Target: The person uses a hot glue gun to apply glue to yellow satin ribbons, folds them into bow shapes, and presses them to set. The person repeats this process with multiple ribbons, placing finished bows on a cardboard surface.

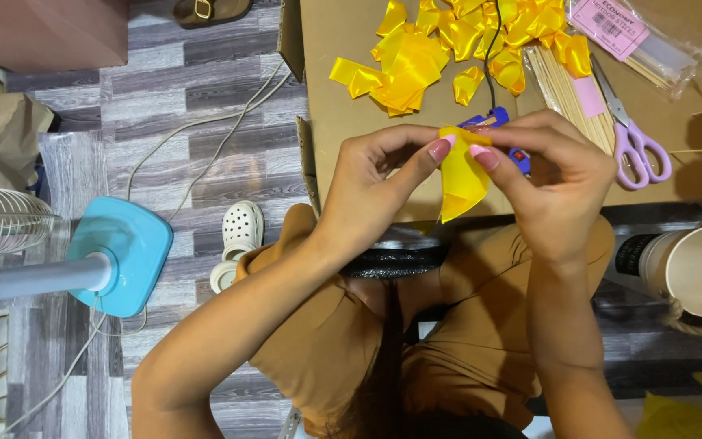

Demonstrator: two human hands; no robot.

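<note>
- Near the middle of the frame, the left hand [371,183] and the right hand [554,183] meet over a folded piece of yellow ribbon [461,175], each pinching its upper edge between thumb and fingertips.
- Both hands are clamped on that ribbon piece; it hangs down from the pinch to a point, above the near edge of the cardboard sheet [351,106].
- Just behind the ribbon piece, partly hidden by the right hand, lies a blue glue gun [489,122] with a black cord running toward the top of the frame.
- Along the top centre of the frame, a heap of cut yellow ribbon pieces [440,53] lies spread over the cardboard.
- To the right of the heap sits a bundle of thin wooden sticks [566,93], with a pink label, and a clear packet of more sticks [652,41] in the upper right corner.
- Purple-handled scissors [631,138] lie right of the sticks, near the right hand but apart from it.
- At the left of the frame, a light blue fan base [123,252] stands on the grey wooden floor, with a white clog [237,240] between it and the person's knee.
- At the right edge, a pale roll [692,268] lies just below the cardboard.
</note>
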